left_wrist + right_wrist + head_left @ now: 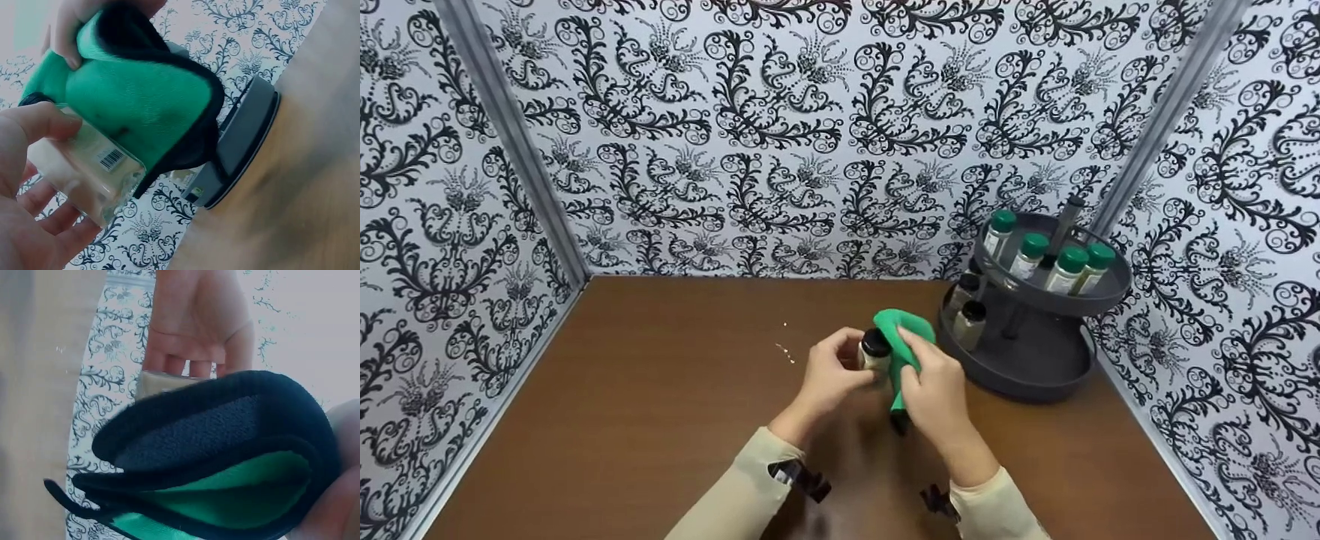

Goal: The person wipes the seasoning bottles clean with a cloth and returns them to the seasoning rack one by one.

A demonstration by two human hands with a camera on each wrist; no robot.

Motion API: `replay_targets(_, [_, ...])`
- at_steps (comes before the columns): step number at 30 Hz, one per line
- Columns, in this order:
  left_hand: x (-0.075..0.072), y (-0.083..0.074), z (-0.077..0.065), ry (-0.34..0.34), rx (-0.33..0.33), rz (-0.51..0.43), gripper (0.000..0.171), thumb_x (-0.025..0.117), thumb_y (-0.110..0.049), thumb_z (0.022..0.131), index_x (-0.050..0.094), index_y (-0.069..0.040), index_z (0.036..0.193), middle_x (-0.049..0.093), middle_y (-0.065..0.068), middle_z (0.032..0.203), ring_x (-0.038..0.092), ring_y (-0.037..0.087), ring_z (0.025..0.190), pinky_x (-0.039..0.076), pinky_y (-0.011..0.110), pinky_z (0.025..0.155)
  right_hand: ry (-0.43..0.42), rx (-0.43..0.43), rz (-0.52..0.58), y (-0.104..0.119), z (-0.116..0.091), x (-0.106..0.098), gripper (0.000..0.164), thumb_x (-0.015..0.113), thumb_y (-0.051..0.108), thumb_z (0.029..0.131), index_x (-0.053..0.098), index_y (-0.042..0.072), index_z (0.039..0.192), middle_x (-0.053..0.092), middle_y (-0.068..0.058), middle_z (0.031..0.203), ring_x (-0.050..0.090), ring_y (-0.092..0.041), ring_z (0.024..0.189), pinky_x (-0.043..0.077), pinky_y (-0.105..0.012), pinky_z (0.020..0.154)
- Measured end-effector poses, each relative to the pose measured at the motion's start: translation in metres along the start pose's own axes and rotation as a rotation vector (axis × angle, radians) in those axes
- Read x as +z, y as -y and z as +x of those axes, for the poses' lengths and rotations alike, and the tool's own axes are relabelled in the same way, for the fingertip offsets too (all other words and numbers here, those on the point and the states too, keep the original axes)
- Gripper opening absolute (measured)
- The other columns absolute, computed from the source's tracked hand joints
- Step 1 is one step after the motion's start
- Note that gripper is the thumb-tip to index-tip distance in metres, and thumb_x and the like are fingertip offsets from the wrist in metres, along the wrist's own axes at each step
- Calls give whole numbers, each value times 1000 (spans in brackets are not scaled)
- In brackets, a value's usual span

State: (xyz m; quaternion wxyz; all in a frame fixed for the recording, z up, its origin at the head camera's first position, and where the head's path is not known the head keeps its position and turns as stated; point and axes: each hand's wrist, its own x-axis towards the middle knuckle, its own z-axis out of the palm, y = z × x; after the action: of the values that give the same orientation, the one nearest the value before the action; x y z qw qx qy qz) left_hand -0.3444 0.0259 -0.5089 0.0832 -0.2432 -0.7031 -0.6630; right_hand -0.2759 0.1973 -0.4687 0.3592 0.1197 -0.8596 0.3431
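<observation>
My left hand [834, 367] grips a small clear spice jar [876, 361] with a black lid, its pale contents showing through. In the left wrist view a barcode label faces out on the jar [93, 163], with the thumb across its upper part. A folded green cloth [901, 339] with dark edging is held in my right hand [941, 386], close against the jar's right side. The cloth [225, 422] hides most of the jar in the right wrist view, so whether they touch is hard to tell there.
At the right stands a dark two-tier round rack [1027, 379]. Several green-lidded jars [1065, 270] sit on its upper tier, and black-lidded jars [970, 326] on the lower one. Small pale crumbs [786, 351] lie on the brown table [660, 390]. Patterned walls enclose the table.
</observation>
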Motion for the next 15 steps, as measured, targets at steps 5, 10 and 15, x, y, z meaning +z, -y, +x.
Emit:
replay_targets(5, [-3,-1,0,-42,-5,-9,41,85,-1,73,76,-9,112,77,9,94,71,13,83,61,28,75,133,63,-12,-8,0,9,44,61,-7,85,76,3,125,81,-15,110,71,-20,82,60,-38,71])
replay_targets(10, [-6,-2,2,-64,-7,-5,42,86,-3,72,76,-7,112,77,12,96,72,14,83,62,29,77,199,188,92,-12,2,11,45,60,-7,86,78,10,124,80,-9,91,52,-7,57,48,-25,56])
replay_targets(15, [-5,0,3,-70,-41,16,42,89,-3,71,76,-6,111,77,13,94,71,14,82,62,28,77,40,143,161,-9,1,9,50,61,-9,85,77,10,128,81,-12,112,57,-12,62,46,-26,56])
